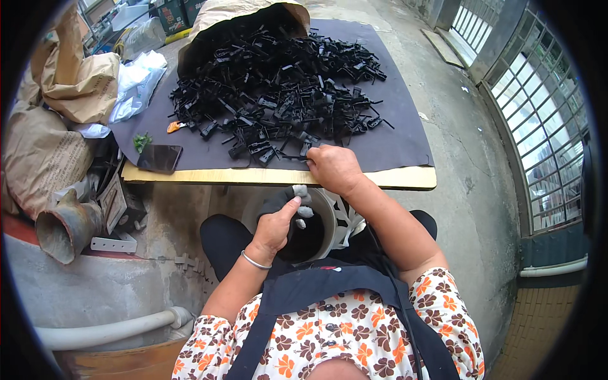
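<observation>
A large heap of small black plastic parts point(278, 95) with thin pins spreads over the dark-covered table point(405, 142). At the near edge my right hand point(334, 168) is closed, its fingertips on a thin black plastic part point(292, 157) by the heap's front. My left hand point(273, 229) is lower, over a pale bucket point(330, 221) between my knees. Dark covering with grey tips point(305, 211) shows at its fingers, and the bare thumb presses against the uppermost tip. Whatever lies in that pinch is hidden. The bucket's inside looks dark.
An open paper sack point(247, 11) backs the heap. A phone point(159, 158), green leaves point(142, 140) and an orange wrapper point(175, 126) lie on the table's left. Brown paper bags point(47, 155) and a rusty pipe piece point(68, 228) stand further left. Barred windows point(538, 114) line the right.
</observation>
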The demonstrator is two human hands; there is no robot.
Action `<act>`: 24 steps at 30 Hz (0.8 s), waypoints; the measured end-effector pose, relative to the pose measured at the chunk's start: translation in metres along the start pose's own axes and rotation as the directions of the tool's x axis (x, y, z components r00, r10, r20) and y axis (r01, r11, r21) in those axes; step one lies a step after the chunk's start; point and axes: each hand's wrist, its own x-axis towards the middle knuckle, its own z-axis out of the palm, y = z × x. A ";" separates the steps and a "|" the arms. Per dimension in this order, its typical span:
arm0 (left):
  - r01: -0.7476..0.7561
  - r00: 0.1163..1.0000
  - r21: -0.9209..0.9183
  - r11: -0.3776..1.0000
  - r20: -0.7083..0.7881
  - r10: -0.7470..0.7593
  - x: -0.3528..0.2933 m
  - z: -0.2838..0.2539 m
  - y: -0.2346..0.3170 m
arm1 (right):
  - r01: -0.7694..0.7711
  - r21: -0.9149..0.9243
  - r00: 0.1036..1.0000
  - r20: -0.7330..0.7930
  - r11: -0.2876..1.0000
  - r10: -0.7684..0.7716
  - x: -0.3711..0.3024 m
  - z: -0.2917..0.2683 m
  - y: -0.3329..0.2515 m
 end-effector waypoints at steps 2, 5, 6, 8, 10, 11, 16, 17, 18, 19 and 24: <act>0.016 1.000 0.022 1.000 -0.009 -0.016 -0.004 0.005 0.010 | 0.025 0.114 0.992 -0.129 0.993 -0.010 -0.002 0.006 0.005; -0.017 1.000 -0.048 0.999 -0.015 0.017 0.000 0.004 0.008 | 0.088 0.299 0.958 -0.287 0.950 0.001 -0.011 0.002 0.006; -0.020 1.000 -0.052 0.998 -0.020 0.019 0.002 0.002 0.008 | 0.102 0.375 0.946 -0.323 0.922 0.026 -0.014 -0.001 0.005; 0.036 0.999 -0.250 0.968 0.017 -0.033 0.007 0.000 0.009 | 0.114 0.365 0.952 -0.306 0.924 0.004 -0.022 -0.005 0.001; 0.031 0.998 -0.309 0.951 0.055 -0.014 0.010 -0.001 0.011 | 0.116 0.351 0.956 -0.292 0.929 -0.009 -0.029 -0.012 -0.003; 0.026 0.996 -0.363 0.931 0.091 0.007 0.011 -0.001 0.012 | 0.185 0.403 0.955 -0.289 0.896 -0.066 -0.032 -0.016 -0.006; -0.081 0.985 -0.367 0.927 0.115 0.131 0.010 0.011 0.019 | 0.293 0.570 0.956 -0.166 0.768 -0.242 -0.052 -0.015 -0.020; -0.117 0.987 -0.275 0.954 0.074 0.143 0.005 0.013 0.023 | 0.290 0.570 0.957 -0.167 0.768 -0.237 -0.056 -0.019 -0.022; -0.121 0.987 -0.272 0.955 0.065 0.144 0.002 0.012 0.026 | 0.259 0.549 0.965 -0.181 0.795 -0.190 -0.058 -0.029 -0.030; -0.314 0.949 0.044 0.948 0.042 0.312 0.000 0.015 0.027 | 0.219 0.523 0.971 -0.195 0.824 -0.135 -0.060 -0.037 -0.035; -0.422 0.906 0.414 0.807 0.154 0.395 -0.016 0.029 0.038 | 0.342 0.517 0.917 -0.366 0.785 -0.159 -0.059 -0.041 -0.050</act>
